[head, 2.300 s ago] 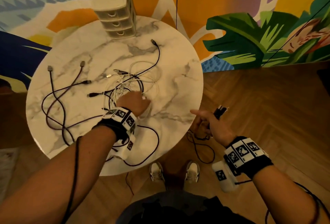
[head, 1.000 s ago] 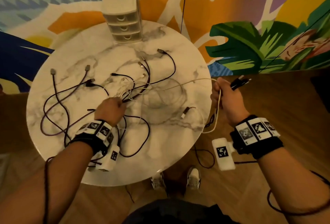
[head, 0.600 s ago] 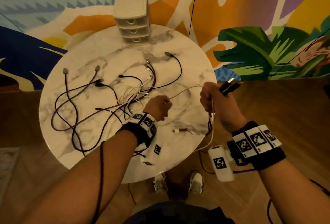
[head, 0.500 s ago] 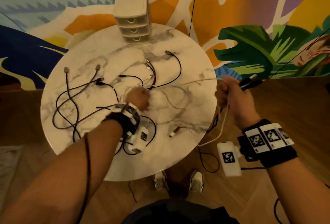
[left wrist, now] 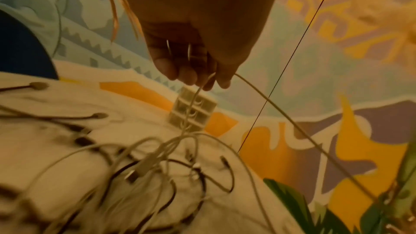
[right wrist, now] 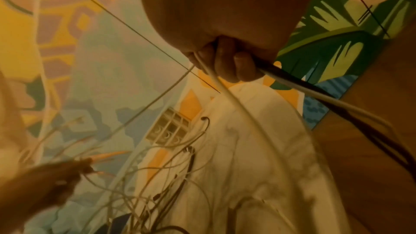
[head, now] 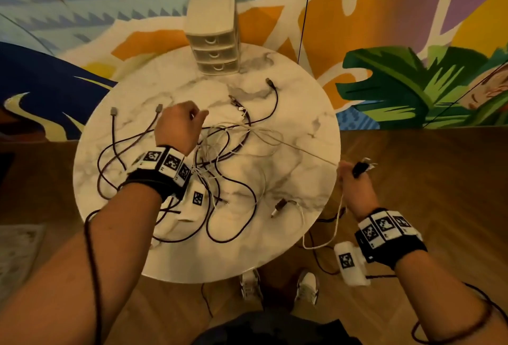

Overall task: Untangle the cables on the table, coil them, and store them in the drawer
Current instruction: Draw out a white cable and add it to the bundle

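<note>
Black and white cables [head: 220,157] lie tangled on the round marble table [head: 302,102]. My left hand [head: 178,124] is raised over the tangle and pinches a white cable [left wrist: 191,106] that rises from the pile. That white cable [head: 291,145] runs taut across the table to my right hand [head: 354,185], just off the table's right edge. The right hand grips the white cable [right wrist: 225,92] together with a bundle of dark and white cable ends [right wrist: 315,93]. A small beige three-drawer unit [head: 213,39] stands at the table's far edge, its drawers closed.
A painted mural wall rises behind the table. Wood floor lies to the right and below, with my shoes [head: 277,287] by the table's near edge. A white cable loop [head: 324,237] hangs off the table's right edge. Loose plugs [head: 279,204] lie on the near right part.
My left hand rose from the tangle toward the far left, lifting the white cable. My right hand moved down and right, away from the table, pulling that cable taut.
</note>
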Tool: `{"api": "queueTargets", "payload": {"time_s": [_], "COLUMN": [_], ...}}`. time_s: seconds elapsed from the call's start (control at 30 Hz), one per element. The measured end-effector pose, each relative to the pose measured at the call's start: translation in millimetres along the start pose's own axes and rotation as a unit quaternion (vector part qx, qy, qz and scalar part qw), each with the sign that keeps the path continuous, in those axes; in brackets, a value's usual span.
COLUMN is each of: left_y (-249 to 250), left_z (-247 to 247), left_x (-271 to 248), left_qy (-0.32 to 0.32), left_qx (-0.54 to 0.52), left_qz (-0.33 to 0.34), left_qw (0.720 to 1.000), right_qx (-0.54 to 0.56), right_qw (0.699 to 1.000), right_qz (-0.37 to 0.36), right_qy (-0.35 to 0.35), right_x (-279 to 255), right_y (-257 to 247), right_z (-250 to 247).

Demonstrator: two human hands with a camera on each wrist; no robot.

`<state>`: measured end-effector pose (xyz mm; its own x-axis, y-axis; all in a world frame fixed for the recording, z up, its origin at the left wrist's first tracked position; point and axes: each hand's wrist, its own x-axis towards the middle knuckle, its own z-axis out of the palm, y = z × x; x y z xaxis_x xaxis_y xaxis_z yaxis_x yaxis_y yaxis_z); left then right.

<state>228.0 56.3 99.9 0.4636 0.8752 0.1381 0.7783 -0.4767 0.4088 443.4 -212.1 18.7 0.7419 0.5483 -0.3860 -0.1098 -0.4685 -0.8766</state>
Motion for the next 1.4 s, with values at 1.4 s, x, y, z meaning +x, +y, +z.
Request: {"api": "queueTargets", "payload": {"time_s": [1.4], "left_y": [-47.0], "left_z": [43.8], "left_x": [-26.2], "left_qy": [-0.228], "left_qx": [0.044], "left_qz": [-0.151], "left_qw": [0.961], "right_qx": [0.292], "right_qw": [0.95], "right_qz": [-0.11], "right_qy": [0.003], "right_x": [-29.2], "right_y": [-157.6], "right_z": [34.2]}}
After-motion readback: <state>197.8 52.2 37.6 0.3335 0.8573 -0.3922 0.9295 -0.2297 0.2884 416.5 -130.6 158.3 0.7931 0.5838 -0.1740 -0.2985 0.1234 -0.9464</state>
